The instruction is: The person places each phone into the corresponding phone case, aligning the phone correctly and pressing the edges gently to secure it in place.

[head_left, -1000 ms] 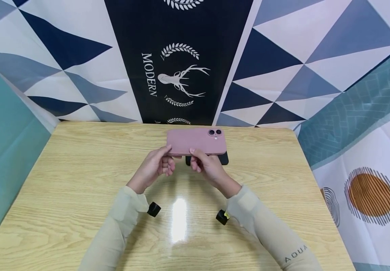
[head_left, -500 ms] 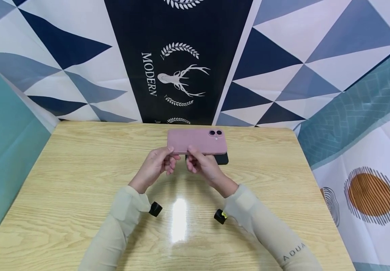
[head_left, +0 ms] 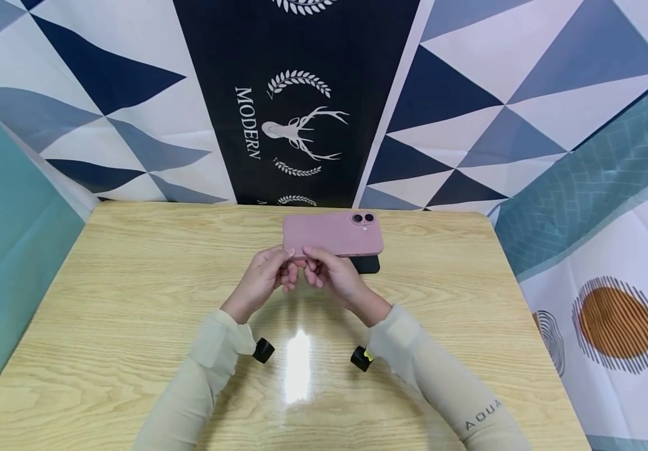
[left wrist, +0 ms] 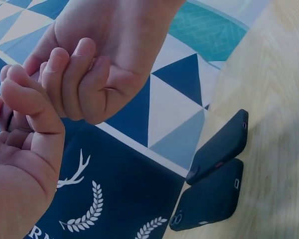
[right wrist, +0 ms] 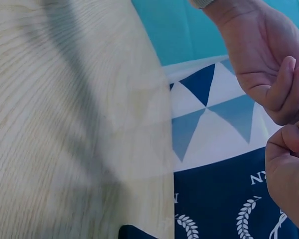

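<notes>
A pink phone (head_left: pixel 329 233), its two-lens camera at the upper right corner, is held level above the far part of the table. My left hand (head_left: pixel 263 275) pinches its lower left corner, thumb on the back. Close beside it, my right hand (head_left: pixel 339 277) pinches the lower edge with its thumb on top. The other fingers of both hands curl below the phone. Neither wrist view shows the pink phone; the left hand (left wrist: pixel 25 144) and right hand (left wrist: pixel 102 64) appear nearly touching in the left wrist view.
Two dark phones (left wrist: pixel 220 149) lie near the table's back edge in the left wrist view. From above, only part of one black phone (head_left: pixel 366 264) shows beneath the pink one. A patterned cloth (head_left: pixel 301 125) hangs behind the wooden table (head_left: pixel 132 282).
My left hand has shifted right with the pink phone, which moved slightly right. My right hand has slid left along its lower edge, so the hands are now closer together.
</notes>
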Demonstrator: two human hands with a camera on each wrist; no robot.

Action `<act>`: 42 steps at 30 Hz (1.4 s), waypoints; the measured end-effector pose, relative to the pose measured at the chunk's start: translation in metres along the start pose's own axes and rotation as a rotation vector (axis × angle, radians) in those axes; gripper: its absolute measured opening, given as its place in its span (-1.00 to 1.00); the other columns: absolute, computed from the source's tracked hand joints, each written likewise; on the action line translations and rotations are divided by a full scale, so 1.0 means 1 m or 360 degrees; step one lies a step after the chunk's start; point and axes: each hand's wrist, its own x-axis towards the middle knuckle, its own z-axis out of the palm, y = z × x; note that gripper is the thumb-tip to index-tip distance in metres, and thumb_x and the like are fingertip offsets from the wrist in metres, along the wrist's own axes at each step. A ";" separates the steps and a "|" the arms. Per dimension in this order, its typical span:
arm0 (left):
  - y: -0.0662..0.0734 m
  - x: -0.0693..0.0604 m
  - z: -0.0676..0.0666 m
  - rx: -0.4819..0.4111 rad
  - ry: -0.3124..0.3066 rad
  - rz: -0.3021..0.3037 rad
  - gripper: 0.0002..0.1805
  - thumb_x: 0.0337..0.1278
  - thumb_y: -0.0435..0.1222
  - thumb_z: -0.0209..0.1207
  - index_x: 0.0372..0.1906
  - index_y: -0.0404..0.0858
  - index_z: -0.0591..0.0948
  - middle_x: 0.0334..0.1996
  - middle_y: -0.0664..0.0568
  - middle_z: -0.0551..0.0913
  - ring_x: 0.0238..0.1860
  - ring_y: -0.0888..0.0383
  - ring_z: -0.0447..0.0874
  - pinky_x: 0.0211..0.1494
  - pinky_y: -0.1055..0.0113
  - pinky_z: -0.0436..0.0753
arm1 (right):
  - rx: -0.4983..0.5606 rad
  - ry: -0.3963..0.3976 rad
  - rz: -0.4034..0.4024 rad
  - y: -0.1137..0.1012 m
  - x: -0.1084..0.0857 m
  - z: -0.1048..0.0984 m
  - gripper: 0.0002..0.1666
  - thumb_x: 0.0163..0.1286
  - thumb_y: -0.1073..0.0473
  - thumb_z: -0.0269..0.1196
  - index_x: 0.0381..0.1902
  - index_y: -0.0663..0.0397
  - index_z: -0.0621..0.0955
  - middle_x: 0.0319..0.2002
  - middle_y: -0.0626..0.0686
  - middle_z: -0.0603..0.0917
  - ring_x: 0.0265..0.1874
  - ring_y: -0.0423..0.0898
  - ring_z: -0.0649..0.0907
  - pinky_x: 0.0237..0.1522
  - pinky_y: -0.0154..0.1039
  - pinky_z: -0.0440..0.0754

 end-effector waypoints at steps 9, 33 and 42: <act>0.002 0.000 -0.002 -0.0031 -0.0010 -0.0033 -0.78 0.33 -0.28 -0.09 -0.35 -0.18 0.56 -0.56 0.15 0.60 -0.52 0.28 0.52 -0.47 0.49 0.51 | -0.0060 -0.0158 0.0067 0.001 -0.003 -0.005 -0.55 0.43 0.14 -0.11 -0.66 0.00 0.51 -0.78 -0.16 0.45 -0.77 -0.29 0.32 -0.65 -0.47 0.27; 0.009 -0.009 -0.022 -0.0248 -0.0151 -0.0203 -0.79 0.36 -0.26 -0.09 -0.24 -0.23 0.54 -0.48 0.09 0.67 -0.47 0.26 0.61 -0.35 0.47 0.63 | 0.0069 0.0184 -0.0142 -0.018 -0.008 -0.038 -0.49 0.49 0.21 -0.14 -0.65 0.02 0.56 -0.81 -0.12 0.54 -0.83 -0.31 0.44 -0.71 -0.49 0.42; 0.015 -0.011 -0.042 -0.0093 0.0002 -0.0338 -0.72 0.37 -0.14 -0.01 -0.33 -0.13 0.67 -0.45 0.13 0.70 -0.47 0.29 0.64 -0.33 0.48 0.67 | -0.0013 -0.0038 -0.0119 -0.007 -0.007 -0.049 -0.50 0.49 0.21 -0.14 -0.63 0.00 0.55 -0.82 -0.13 0.50 -0.81 -0.27 0.36 -0.65 -0.44 0.34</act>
